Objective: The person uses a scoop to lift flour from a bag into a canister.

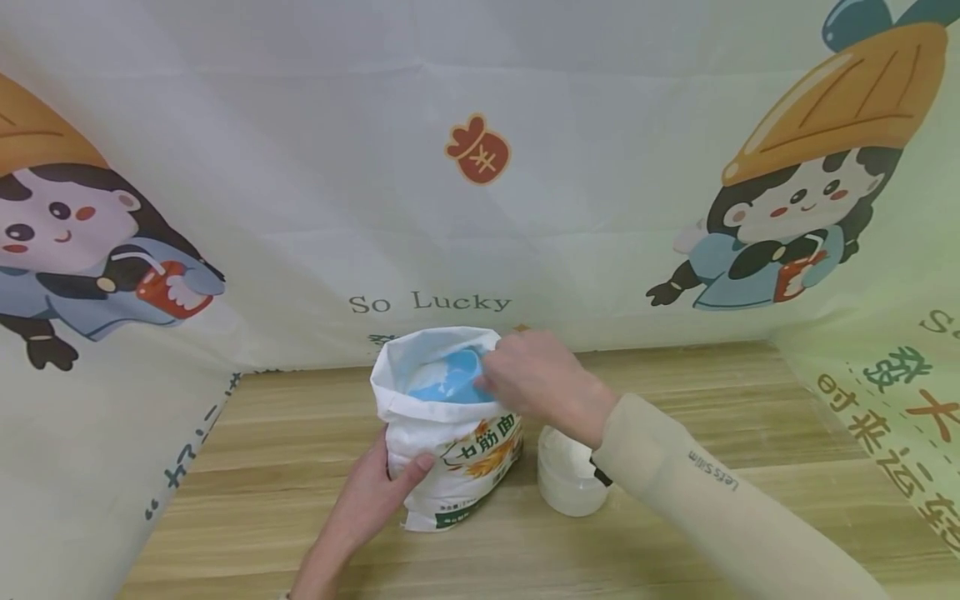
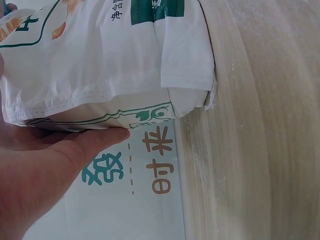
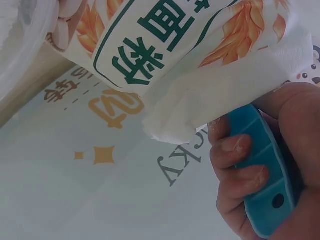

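Observation:
A white flour bag (image 1: pixel 423 429) stands on the wooden table with its top open and rim folded outward. My left hand (image 1: pixel 378 483) holds the bag's lower left side, thumb at the front and fingers reaching round the far side. In my right hand (image 1: pixel 543 379) I grip the blue handle of a scoop (image 3: pixel 265 185). The bowl of this scoop (image 1: pixel 456 375) is inside the bag's mouth, with white flour on it. To the right of the bag, partly under my right forearm, is a clear round tub (image 1: pixel 573 498) containing white powder.
The wood-grain table (image 1: pixel 697 392) meets a printed cloth backdrop (image 1: pixel 600 167) at the back and both sides. The bag and the tub stand close together near the table's middle.

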`<state>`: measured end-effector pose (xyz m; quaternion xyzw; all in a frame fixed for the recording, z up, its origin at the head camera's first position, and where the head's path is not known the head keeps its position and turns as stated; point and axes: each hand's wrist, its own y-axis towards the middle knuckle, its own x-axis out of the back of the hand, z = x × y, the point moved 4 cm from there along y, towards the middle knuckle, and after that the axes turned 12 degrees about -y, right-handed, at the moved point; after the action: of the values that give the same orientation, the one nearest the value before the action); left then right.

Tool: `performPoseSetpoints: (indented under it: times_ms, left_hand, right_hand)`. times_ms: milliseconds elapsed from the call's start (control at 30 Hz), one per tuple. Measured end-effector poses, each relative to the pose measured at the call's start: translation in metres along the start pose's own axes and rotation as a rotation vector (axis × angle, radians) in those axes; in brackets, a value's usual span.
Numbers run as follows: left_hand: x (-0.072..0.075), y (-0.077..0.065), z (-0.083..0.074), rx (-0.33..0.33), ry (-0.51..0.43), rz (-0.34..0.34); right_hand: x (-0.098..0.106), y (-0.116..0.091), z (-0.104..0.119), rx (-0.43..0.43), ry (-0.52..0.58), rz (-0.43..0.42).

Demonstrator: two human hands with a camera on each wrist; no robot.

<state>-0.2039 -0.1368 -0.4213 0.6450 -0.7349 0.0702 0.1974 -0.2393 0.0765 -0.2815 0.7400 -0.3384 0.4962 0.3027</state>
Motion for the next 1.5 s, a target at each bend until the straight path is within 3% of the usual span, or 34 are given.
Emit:
performPoseSetpoints:
  times_ms: [167,400,900,1500]
  left_hand:
    - [0.000,0.000,0.001,0.001,-0.007,0.002]
    - [0.000,0.000,0.001,0.005,-0.009,0.001]
    - [-0.001,0.000,-0.001,0.028,-0.020,0.002]
    - [-0.001,0.000,-0.001,0.030,-0.013,0.003]
  right_hand:
    - [-0.003,-0.003,-0.006,0.013,0.093,-0.045]
    - [-0.005,-0.010,-0.013,0.049,0.137,-0.125]
    - [-0.004,-0.028,-0.031,0.030,0.274,-0.236]
    - [-0.013,-0.047,-0.037,-0.003,0.323,-0.361]
